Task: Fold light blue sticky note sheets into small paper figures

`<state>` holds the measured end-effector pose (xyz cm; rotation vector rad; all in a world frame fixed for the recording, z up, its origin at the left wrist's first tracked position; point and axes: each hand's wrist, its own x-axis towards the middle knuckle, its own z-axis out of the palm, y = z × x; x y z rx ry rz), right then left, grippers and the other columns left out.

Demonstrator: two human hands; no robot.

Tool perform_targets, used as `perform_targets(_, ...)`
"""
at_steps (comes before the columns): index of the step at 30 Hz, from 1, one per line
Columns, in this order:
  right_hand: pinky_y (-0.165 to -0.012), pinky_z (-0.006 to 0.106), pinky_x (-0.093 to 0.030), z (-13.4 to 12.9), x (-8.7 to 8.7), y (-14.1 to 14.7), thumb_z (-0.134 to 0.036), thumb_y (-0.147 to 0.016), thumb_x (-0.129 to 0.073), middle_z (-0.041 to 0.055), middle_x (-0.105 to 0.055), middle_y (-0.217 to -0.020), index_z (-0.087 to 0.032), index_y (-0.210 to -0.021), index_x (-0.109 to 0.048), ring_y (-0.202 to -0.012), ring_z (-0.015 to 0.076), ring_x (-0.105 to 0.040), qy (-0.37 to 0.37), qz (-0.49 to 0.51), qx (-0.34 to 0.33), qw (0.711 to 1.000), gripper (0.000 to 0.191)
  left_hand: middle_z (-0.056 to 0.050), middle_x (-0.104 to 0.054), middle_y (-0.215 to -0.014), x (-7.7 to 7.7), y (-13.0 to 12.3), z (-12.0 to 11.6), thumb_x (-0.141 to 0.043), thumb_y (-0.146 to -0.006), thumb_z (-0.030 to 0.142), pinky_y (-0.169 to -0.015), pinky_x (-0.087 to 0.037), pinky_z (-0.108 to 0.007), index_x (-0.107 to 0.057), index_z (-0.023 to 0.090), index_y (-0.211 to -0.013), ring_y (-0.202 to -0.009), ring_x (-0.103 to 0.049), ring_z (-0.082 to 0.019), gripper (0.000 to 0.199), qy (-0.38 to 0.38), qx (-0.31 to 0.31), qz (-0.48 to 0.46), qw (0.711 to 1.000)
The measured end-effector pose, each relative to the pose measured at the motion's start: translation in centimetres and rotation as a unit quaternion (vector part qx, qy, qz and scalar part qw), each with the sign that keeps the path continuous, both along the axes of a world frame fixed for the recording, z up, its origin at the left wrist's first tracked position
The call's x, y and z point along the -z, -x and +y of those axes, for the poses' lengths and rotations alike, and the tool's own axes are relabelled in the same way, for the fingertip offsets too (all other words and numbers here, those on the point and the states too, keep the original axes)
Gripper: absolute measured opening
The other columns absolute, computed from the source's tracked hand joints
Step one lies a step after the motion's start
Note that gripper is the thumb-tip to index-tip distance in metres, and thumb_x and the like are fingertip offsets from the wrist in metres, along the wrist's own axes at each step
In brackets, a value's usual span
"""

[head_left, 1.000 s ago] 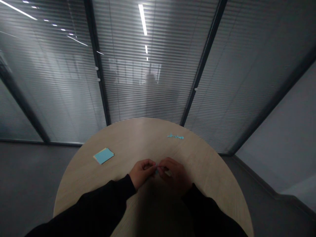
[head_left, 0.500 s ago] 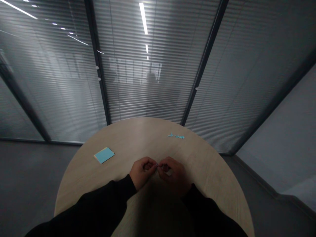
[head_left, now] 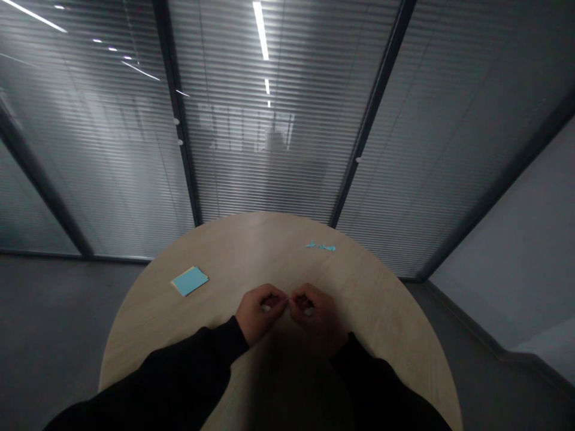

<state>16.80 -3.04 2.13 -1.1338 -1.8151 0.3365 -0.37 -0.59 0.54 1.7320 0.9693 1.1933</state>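
Note:
Above the near middle of a round wooden table [head_left: 242, 245], my left hand [head_left: 260, 314] and my right hand [head_left: 318, 317] meet with fingertips close together. Each is closed in a pinch, thumb against forefinger. Whatever lies between the fingertips is too small and dim to make out. Beyond and to the left of my left hand lies a small stack of light blue and yellowish paper [head_left: 190, 281]. Several tiny torn blue paper scraps [head_left: 321, 246] are in a short row beyond my right hand.
The table's far edge comes close to a glass partition with blinds [head_left: 274, 185] and dark frame posts [head_left: 375, 111]. A pale wall [head_left: 534, 251] stands on the right. Grey floor [head_left: 54, 323] shows around the table.
My pinched fingertips have shifted very slightly, and the small pale bit seen between them before is now barely visible. The paper stack and scraps stay where they were.

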Motion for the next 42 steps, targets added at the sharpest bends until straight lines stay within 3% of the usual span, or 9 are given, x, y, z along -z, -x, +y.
perform_targets(9, -0.055, 0.022, -0.053, 0.14, 0.4, -0.3, -0.024, -0.08, -0.063, 0.0017, -0.072, -0.075, -0.02, -0.089, -0.067, -0.061, 0.0142, -0.066, 0.068, 0.055, -0.017, 0.996, 0.01, -0.003, -0.065, -0.067, 0.17, -0.14, 0.05, -0.075, -0.074, 0.038, -0.058, -0.042, -0.024, -0.07, 0.016, -0.078, -0.06, -0.055, -0.014, 0.023, 0.077, 0.007, -0.051, 0.996)
perform_targets(14, -0.056, 0.023, -0.053, -0.02, -0.08, -0.35, -0.028, -0.083, -0.062, 0.0012, -0.069, -0.072, -0.021, -0.085, -0.065, -0.06, 0.0139, -0.065, 0.022, 0.046, -0.013, 0.999, 0.008, -0.001, -0.062, -0.063, 0.2, -0.12, 0.11, -0.074, -0.074, 0.039, -0.055, -0.038, -0.023, -0.07, 0.016, -0.078, -0.057, -0.052, -0.013, 0.024, 0.085, -0.003, -0.055, 0.995)
perform_targets(19, -0.06, 0.025, -0.052, -0.32, -0.59, -0.25, -0.026, -0.084, -0.061, 0.0011, -0.067, -0.072, -0.021, -0.083, -0.064, -0.062, 0.0148, -0.063, -0.031, 0.004, -0.016, 0.999, 0.006, -0.004, -0.067, -0.07, 0.24, 0.01, 0.14, -0.073, -0.076, 0.037, -0.061, -0.044, -0.025, -0.071, 0.016, -0.082, -0.063, -0.058, -0.015, 0.021, 0.056, -0.005, -0.048, 0.997)
perform_targets(25, -0.06, 0.025, -0.051, -0.29, -0.35, -0.08, -0.026, -0.085, -0.061, 0.0015, -0.067, -0.074, -0.021, -0.082, -0.063, -0.064, 0.0147, -0.063, -0.029, -0.008, -0.021, 0.999, 0.007, -0.005, -0.07, -0.075, 0.08, 0.17, 0.09, -0.071, -0.078, 0.032, -0.064, -0.046, -0.026, -0.071, 0.017, -0.084, -0.068, -0.061, -0.016, 0.016, 0.033, 0.0, -0.034, 0.999)
perform_targets(33, -0.059, 0.024, -0.052, -0.25, -0.28, -0.1, -0.024, -0.083, -0.062, 0.0016, -0.069, -0.073, -0.021, -0.083, -0.065, -0.062, 0.0147, -0.065, -0.017, 0.004, -0.019, 1.0, 0.005, -0.004, -0.068, -0.071, 0.34, -0.01, 0.26, -0.075, -0.074, 0.042, -0.06, -0.043, -0.025, -0.07, 0.016, -0.085, -0.062, -0.059, -0.014, 0.029, 0.108, 0.042, -0.108, 0.987)
perform_targets(42, -0.057, 0.023, -0.052, -0.32, -0.39, -0.04, -0.025, -0.081, -0.063, 0.0009, -0.069, -0.07, -0.021, -0.081, -0.065, -0.06, 0.0145, -0.064, 0.009, 0.021, -0.012, 1.0, 0.005, -0.005, -0.07, -0.074, 0.51, 0.09, 0.22, -0.075, -0.076, 0.042, -0.062, -0.043, -0.025, -0.072, 0.015, -0.087, -0.065, -0.059, -0.014, 0.03, 0.102, 0.051, -0.11, 0.987)
